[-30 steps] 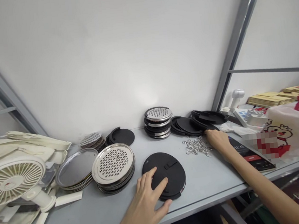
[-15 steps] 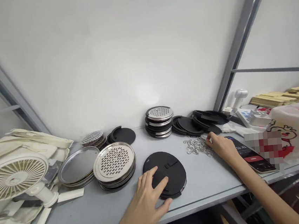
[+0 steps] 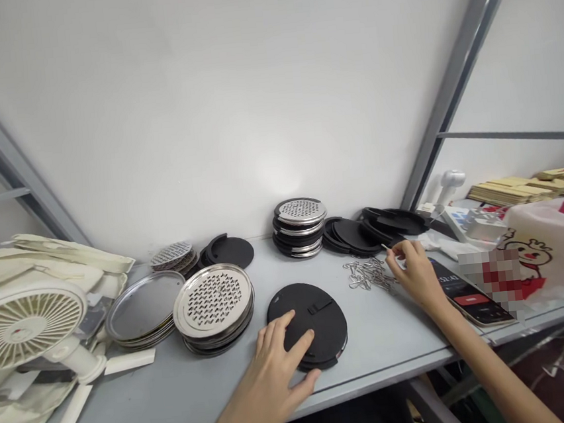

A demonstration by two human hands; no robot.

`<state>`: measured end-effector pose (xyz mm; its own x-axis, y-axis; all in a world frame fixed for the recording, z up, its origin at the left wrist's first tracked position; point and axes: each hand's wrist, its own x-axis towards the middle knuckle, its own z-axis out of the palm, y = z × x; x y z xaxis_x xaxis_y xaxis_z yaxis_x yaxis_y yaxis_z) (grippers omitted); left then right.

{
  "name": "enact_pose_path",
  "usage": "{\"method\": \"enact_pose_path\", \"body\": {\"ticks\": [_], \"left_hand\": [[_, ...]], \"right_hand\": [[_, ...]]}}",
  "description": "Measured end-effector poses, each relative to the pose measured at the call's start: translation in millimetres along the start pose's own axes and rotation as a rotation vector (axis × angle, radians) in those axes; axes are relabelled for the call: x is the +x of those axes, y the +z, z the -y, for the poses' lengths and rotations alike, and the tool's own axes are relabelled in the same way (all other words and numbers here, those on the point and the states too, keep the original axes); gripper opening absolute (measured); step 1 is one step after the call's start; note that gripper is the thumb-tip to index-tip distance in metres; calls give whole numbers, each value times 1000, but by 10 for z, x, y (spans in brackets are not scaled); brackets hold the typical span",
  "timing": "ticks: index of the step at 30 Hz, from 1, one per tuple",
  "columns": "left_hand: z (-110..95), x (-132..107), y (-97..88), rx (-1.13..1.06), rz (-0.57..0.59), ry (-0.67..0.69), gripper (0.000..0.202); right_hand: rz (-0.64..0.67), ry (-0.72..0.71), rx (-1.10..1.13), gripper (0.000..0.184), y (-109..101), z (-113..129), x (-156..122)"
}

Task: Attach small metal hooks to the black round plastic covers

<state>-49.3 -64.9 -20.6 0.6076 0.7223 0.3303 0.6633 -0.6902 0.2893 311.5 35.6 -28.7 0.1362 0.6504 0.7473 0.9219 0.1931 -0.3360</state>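
Note:
My left hand lies flat with fingers spread on a round black disc near the front edge of the grey table. My right hand is raised just right of a heap of small metal clips. Its fingertips are pinched on one thin metal clip.
A stack of perforated steel plates and plain steel trays lie left of the disc. Further stacks of plates and black discs line the wall. A white fan stands far left; a phone and plastic bag sit right.
My right hand has lifted from the clip heap and drawn back slightly, now pinching a single clip. My left hand stays on the black disc.

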Motion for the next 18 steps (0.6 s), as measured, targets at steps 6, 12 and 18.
{"method": "enact_pose_path", "body": {"ticks": [6,12,18], "left_hand": [[3,-6,18,20,-46,18,47],[-1,-2,10,7,-19,19,46],[-3,1,-4,10,10,6,47]], "right_hand": [[88,98,95,13,-26,-36,5],[99,70,128,16,-19,-61,-11],[114,18,125,15,13,-98,-11]]}}
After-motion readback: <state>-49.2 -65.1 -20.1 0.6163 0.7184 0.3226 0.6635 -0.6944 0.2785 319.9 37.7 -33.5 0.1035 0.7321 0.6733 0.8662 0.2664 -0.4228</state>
